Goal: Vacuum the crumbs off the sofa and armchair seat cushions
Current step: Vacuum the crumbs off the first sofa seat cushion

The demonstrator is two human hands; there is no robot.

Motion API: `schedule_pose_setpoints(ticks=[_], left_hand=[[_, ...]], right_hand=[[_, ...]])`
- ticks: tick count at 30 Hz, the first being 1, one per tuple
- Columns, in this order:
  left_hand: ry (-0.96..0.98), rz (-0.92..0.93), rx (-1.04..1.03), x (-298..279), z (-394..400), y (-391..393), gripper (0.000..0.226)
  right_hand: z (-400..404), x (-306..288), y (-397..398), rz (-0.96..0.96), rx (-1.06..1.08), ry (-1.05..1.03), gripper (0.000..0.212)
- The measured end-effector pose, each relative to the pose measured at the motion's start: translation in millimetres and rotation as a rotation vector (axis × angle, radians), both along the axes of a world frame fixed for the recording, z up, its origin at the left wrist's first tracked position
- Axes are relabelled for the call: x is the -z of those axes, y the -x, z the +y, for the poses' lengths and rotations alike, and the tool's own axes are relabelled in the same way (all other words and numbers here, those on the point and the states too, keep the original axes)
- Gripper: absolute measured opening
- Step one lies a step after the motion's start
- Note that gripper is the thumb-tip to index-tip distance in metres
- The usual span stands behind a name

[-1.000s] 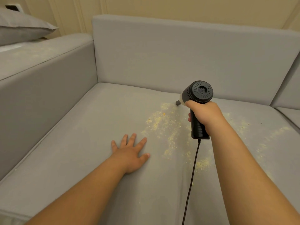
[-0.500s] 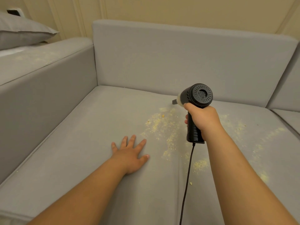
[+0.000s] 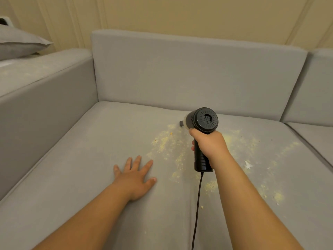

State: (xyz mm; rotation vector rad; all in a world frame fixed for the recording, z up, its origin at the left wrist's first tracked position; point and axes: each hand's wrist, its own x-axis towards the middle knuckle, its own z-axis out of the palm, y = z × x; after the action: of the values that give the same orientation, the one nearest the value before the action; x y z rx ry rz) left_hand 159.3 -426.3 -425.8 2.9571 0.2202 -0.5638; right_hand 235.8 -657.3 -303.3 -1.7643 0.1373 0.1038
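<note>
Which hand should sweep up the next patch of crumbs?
The right hand: it grips the vacuum, nozzle at the crumbs. The left hand lies flat on the seat cushion.

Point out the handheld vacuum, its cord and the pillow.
handheld vacuum (image 3: 205,121): head view, on its round rear grille.
cord (image 3: 197,204): head view, midway down the black cable under the handle.
pillow (image 3: 19,42): head view, on its grey top face.

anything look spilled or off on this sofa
Yes. Yellowish crumbs are scattered over the grey seat cushion, from beside the handheld vacuum out towards the right edge, with one whitish flake among them. A fainter dusting lies on the armrest top.
</note>
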Motion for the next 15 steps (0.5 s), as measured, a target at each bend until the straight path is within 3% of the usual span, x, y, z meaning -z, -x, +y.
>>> schedule_pose_setpoints(ticks=[15], left_hand=[[0.019, -0.024, 0.004, 5, 2, 0, 0.071]], right_hand=[[5, 12, -4, -0.056, 0.075, -0.003, 0.022]])
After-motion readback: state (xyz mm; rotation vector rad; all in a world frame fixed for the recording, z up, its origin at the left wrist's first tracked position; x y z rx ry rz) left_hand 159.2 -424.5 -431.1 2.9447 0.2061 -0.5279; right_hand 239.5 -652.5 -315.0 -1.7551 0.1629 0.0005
